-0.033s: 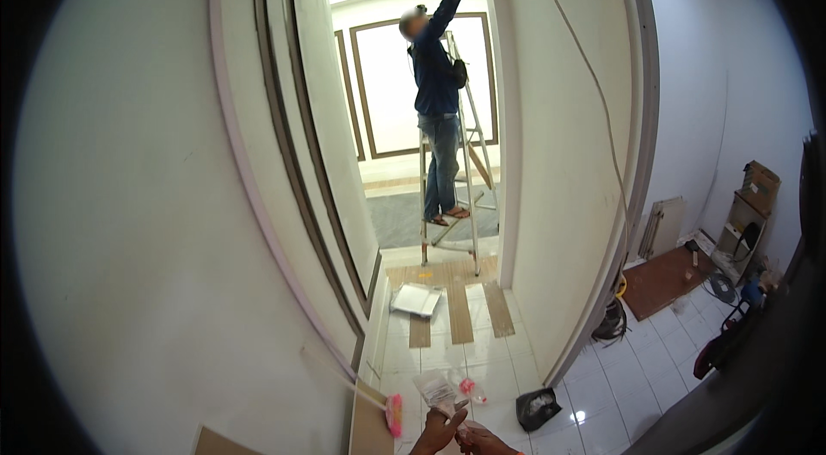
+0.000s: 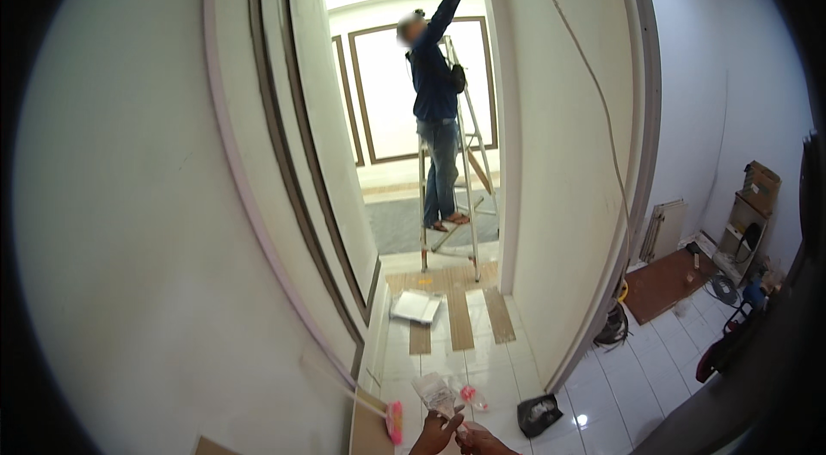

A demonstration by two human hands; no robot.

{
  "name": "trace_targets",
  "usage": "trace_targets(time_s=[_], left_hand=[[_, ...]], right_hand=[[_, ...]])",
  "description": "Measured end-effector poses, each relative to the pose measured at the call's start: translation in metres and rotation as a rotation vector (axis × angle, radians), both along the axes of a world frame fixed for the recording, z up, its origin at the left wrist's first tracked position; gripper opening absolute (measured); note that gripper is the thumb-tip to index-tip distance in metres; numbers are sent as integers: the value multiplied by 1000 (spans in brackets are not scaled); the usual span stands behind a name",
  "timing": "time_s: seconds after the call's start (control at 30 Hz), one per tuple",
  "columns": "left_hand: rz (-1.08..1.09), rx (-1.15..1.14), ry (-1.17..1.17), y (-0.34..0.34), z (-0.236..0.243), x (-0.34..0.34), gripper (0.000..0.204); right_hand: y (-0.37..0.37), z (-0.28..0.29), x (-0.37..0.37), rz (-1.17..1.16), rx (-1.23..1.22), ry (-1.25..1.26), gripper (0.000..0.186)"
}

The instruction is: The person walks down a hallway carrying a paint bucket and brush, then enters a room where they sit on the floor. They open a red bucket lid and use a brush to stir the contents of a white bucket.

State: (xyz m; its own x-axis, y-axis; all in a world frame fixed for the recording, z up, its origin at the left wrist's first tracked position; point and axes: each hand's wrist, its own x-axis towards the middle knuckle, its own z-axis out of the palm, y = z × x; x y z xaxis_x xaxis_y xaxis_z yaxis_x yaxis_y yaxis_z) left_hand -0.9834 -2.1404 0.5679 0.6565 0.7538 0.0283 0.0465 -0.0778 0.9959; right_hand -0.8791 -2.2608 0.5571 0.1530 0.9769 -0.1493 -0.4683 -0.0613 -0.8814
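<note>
At the lower edge, my left hand (image 2: 437,433) is closed on a clear plastic packet (image 2: 434,392) with a whitish, printed face. My right hand (image 2: 483,440) is closed beside it, its fingertips at the packet's lower end. What lies inside the packet is too small to make out. Just beyond my hands, a crumpled clear and pink plastic piece (image 2: 473,398) lies on the white tiles. A pink brush head (image 2: 394,422) on a pale handle leans at the left. To the right sits a black plastic bag (image 2: 539,415).
Ahead, a person (image 2: 436,81) stands on a stepladder (image 2: 475,223), one arm raised. Wood-look planks (image 2: 460,317) and a plastic-wrapped white package (image 2: 416,307) lie in the doorway. A cable (image 2: 594,68) hangs down the right wall. A brown board (image 2: 671,285) and shelf (image 2: 742,227) stand farther right.
The view has shifted slightly, so the scene sits a little lower. My hands keep hold of the packet with barely any movement. The person's raised arm stays up.
</note>
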Motion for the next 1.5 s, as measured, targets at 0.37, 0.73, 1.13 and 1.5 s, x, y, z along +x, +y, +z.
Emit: trace_targets(time_s=[0.37,0.73,1.13,1.5], left_hand=[[347,-216,193,170,-72,20,35],[439,-429,320,352,-147,121,38],[642,-739,223,496,-266,94,41],[421,-735,404,655,-276,259,38]], right_hand=[[176,-14,182,-155,-29,-118,42],[337,8,335,-442,-29,-396,30],[499,44,481,-548,-69,-228,27],[684,57,601,-432,-172,-124,24]])
